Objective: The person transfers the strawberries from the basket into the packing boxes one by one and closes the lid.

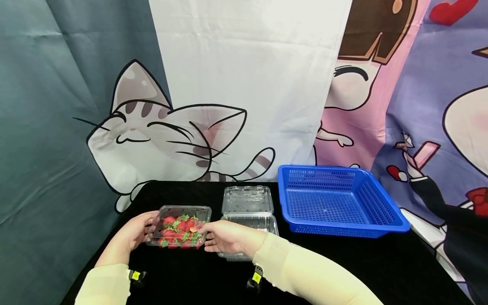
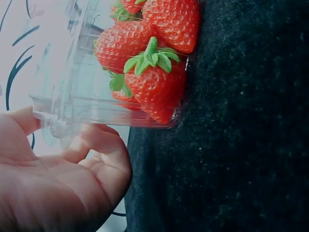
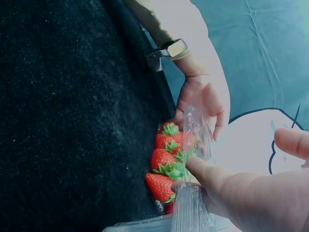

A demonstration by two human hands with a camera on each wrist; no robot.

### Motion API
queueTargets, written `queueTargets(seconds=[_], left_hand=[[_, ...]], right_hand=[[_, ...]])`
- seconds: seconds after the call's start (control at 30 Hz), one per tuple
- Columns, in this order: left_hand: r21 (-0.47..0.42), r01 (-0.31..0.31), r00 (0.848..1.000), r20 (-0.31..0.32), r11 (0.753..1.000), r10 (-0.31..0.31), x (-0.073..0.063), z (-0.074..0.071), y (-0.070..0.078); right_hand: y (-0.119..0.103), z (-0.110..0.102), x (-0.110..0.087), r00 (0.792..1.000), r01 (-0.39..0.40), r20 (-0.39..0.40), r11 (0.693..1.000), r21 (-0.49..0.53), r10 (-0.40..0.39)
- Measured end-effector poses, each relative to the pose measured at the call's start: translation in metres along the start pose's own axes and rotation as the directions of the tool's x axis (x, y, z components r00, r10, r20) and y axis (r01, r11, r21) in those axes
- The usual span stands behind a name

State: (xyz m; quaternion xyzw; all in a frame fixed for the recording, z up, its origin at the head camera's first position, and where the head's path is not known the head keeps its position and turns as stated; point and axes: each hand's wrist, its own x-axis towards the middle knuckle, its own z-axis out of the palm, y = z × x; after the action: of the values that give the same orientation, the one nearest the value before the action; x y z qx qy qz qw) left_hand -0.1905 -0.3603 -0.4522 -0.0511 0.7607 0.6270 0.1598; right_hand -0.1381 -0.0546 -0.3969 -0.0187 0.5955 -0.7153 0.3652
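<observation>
A clear plastic clamshell box (image 1: 200, 212) of red strawberries (image 2: 157, 87) with green leaves is between the two hands, its lid lying over the fruit. At its left end my left hand (image 1: 135, 233) pinches the rim, thumb above and curled fingers beneath, seen closely in the left wrist view. My right hand (image 1: 232, 237) is at the opposite end. In the right wrist view its extended index finger (image 3: 207, 174) is against the box's side, while the thumb (image 3: 292, 142) stands apart from the lid.
Right of the strawberries lies another clear clamshell box (image 1: 248, 201), its lid flipped back, partly hidden by the right forearm. A blue perforated plastic basket (image 1: 324, 207) stands farther right. Black cloth (image 1: 183, 275) covers the table; a printed cartoon curtain (image 1: 251, 63) hangs behind.
</observation>
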Motion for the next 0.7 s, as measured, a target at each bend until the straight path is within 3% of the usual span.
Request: queueTargets(seconds=[0.23,0.37,0.47,0.57,0.7], left_hand=[[0.138,-0.002,1.0,-0.015,0.99,0.004,-0.002,0.002,0.013],[0.257,-0.01,0.998,-0.053,0.966,0.024,-0.001,0.004,0.021],[0.39,-0.017,0.992,-0.111,0.921,0.065,-0.001,0.011,0.026],[0.527,-0.027,0.973,-0.181,0.849,0.143,-0.005,0.02,0.033],[0.645,-0.029,0.952,-0.215,0.763,0.218,-0.014,0.037,0.045]], right_hand=[[0.002,-0.001,-0.002,0.999,0.05,0.012,0.999,0.01,-0.05],[0.001,-0.001,-0.006,0.995,0.098,0.018,0.995,0.036,-0.099],[0.0,-0.002,-0.011,0.991,0.13,0.008,0.989,0.063,-0.131],[-0.001,-0.004,-0.019,0.984,0.178,-0.019,0.982,0.059,-0.177],[-0.003,-0.011,-0.036,0.958,0.28,-0.069,0.96,-0.009,-0.28]])
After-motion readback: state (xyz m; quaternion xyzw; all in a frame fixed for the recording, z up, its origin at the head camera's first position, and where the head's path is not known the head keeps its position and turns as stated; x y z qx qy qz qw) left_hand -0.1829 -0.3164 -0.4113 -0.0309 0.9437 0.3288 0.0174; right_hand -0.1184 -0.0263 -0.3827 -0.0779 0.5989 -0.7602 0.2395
